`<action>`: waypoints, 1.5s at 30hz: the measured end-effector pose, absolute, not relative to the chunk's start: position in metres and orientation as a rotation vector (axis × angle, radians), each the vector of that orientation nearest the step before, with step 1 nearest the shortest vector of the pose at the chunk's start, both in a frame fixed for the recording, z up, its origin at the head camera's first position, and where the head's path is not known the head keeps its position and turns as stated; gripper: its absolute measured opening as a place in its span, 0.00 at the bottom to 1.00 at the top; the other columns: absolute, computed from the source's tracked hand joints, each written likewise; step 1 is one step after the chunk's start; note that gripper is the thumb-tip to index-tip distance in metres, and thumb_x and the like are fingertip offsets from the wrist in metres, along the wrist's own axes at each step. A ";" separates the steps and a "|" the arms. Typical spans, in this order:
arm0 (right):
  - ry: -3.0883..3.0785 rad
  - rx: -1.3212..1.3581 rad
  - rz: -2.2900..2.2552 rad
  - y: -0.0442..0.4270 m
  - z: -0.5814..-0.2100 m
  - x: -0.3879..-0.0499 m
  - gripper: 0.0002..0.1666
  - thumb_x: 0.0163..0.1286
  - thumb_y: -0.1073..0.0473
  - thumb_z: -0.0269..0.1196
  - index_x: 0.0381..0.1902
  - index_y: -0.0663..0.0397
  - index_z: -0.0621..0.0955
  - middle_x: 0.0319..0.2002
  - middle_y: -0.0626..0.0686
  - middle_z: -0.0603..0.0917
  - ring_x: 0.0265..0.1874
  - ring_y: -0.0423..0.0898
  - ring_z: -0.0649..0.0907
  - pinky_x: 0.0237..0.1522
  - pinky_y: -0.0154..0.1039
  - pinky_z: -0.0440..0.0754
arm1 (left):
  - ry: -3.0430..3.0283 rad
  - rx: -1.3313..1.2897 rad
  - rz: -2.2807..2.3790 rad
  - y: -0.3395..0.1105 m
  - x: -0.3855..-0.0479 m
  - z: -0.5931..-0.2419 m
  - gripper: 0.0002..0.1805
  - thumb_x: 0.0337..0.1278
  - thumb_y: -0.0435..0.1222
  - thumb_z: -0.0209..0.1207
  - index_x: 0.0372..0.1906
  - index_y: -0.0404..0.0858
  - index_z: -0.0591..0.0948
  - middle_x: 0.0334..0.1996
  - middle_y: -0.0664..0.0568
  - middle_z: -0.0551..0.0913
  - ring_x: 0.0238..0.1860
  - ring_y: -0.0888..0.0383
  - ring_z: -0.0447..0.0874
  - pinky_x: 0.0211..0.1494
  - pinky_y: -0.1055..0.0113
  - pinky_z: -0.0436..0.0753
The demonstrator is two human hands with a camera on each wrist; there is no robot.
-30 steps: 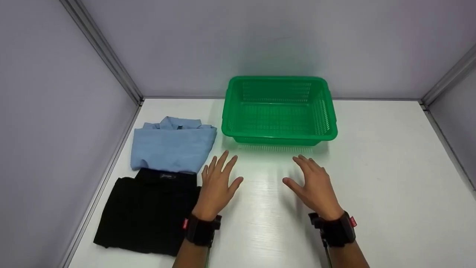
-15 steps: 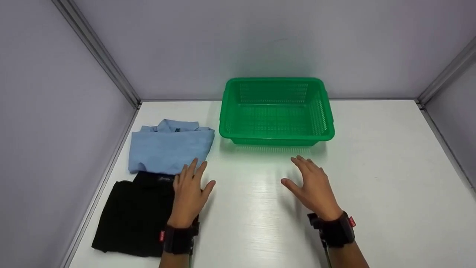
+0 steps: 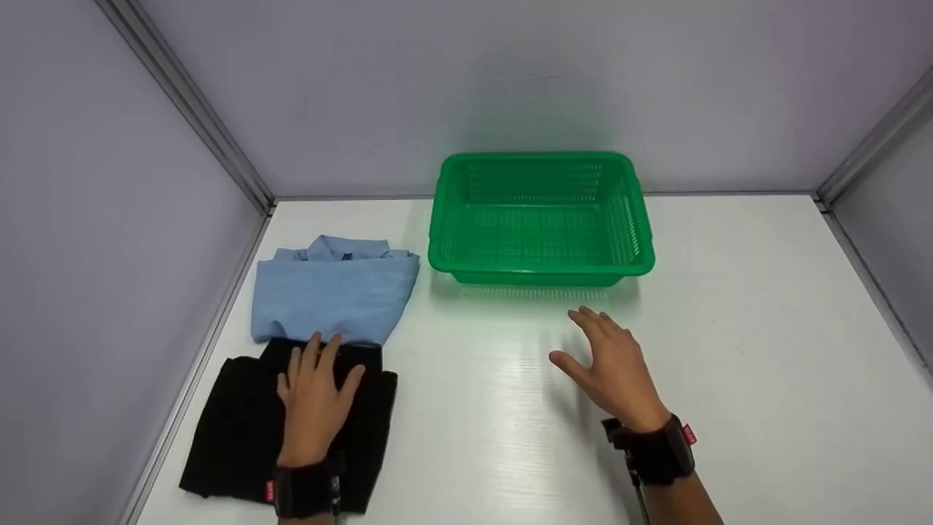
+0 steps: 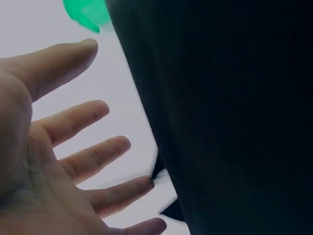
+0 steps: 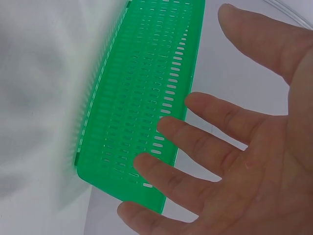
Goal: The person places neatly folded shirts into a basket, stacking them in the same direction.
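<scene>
Folded black garment [image 3: 232, 423], front-left of green slotted basket [image 3: 541, 273], likely best supported flat from beneath; left hand [image 3: 313, 405] and right hand [image 3: 618, 372] spread, empty.

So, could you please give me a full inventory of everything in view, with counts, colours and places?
Rectangular perforated plastic basket: one, green, at the back of the table, nothing inside.
Folded collared fabric shirt: one, light blue, left of the basket.
Folded fabric garment: one, black, nearer the person than the shirt.
Smooth flat table: one, white, under everything.
Flat wall panels: three, greyish lilac, behind and at both sides.
Metal corner strips: two, grey, at the back corners.
Wrist straps: two, black with red tags, one per wrist.
Left hand: one, bare, over the black garment; contact unclear.
Right hand: one, bare, over the table before the basket.
</scene>
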State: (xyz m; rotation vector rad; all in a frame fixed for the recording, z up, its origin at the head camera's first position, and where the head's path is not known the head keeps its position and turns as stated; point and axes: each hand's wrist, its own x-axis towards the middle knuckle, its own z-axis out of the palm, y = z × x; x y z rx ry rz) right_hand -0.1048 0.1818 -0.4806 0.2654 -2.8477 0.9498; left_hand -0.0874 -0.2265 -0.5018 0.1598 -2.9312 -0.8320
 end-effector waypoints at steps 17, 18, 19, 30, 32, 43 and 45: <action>-2.864 0.312 0.903 0.169 -0.488 -0.102 0.41 0.68 0.47 0.74 0.72 0.60 0.76 0.71 0.66 0.78 0.73 0.70 0.75 0.71 0.74 0.69 | -3.105 0.564 -0.890 -0.297 -0.060 -0.501 0.40 0.78 0.51 0.56 0.83 0.37 0.58 0.85 0.31 0.40 0.81 0.19 0.28 0.68 0.10 0.35; -2.867 0.318 0.898 0.167 -0.489 -0.101 0.40 0.68 0.47 0.74 0.72 0.60 0.76 0.71 0.66 0.78 0.73 0.70 0.75 0.71 0.74 0.69 | -3.110 0.573 -0.893 -0.299 -0.058 -0.501 0.41 0.78 0.51 0.56 0.83 0.36 0.58 0.85 0.30 0.39 0.81 0.18 0.27 0.67 0.09 0.35; -2.868 0.328 0.893 0.166 -0.490 -0.101 0.40 0.68 0.47 0.74 0.72 0.60 0.76 0.71 0.65 0.78 0.72 0.70 0.75 0.70 0.75 0.69 | -3.119 0.582 -0.896 -0.302 -0.057 -0.501 0.41 0.78 0.51 0.57 0.83 0.36 0.58 0.85 0.30 0.38 0.80 0.17 0.26 0.66 0.09 0.35; -2.933 0.418 0.835 0.138 -0.499 -0.094 0.44 0.70 0.44 0.72 0.76 0.57 0.73 0.76 0.64 0.74 0.76 0.69 0.71 0.72 0.75 0.67 | -3.215 0.596 -0.877 -0.317 -0.049 -0.504 0.51 0.72 0.60 0.58 0.85 0.35 0.53 0.84 0.27 0.33 0.78 0.14 0.26 0.65 0.08 0.40; -2.948 0.443 0.817 0.133 -0.500 -0.093 0.43 0.70 0.43 0.72 0.76 0.56 0.74 0.75 0.63 0.75 0.75 0.69 0.72 0.72 0.75 0.67 | -3.231 0.594 -0.879 -0.318 -0.049 -0.503 0.52 0.72 0.62 0.58 0.85 0.36 0.52 0.84 0.27 0.33 0.78 0.14 0.26 0.65 0.08 0.41; -2.970 0.631 0.814 0.095 -0.483 -0.091 0.38 0.70 0.46 0.73 0.71 0.56 0.77 0.71 0.62 0.79 0.71 0.67 0.77 0.71 0.72 0.71 | -3.264 0.578 -0.853 -0.319 -0.050 -0.508 0.56 0.68 0.67 0.58 0.85 0.36 0.52 0.84 0.26 0.38 0.79 0.14 0.34 0.66 0.10 0.49; -2.983 0.694 0.807 0.080 -0.482 -0.091 0.38 0.71 0.45 0.72 0.73 0.55 0.76 0.72 0.62 0.78 0.72 0.67 0.76 0.71 0.72 0.71 | -3.268 0.578 -0.839 -0.320 -0.050 -0.508 0.57 0.68 0.68 0.58 0.85 0.36 0.53 0.83 0.26 0.39 0.79 0.14 0.36 0.66 0.10 0.51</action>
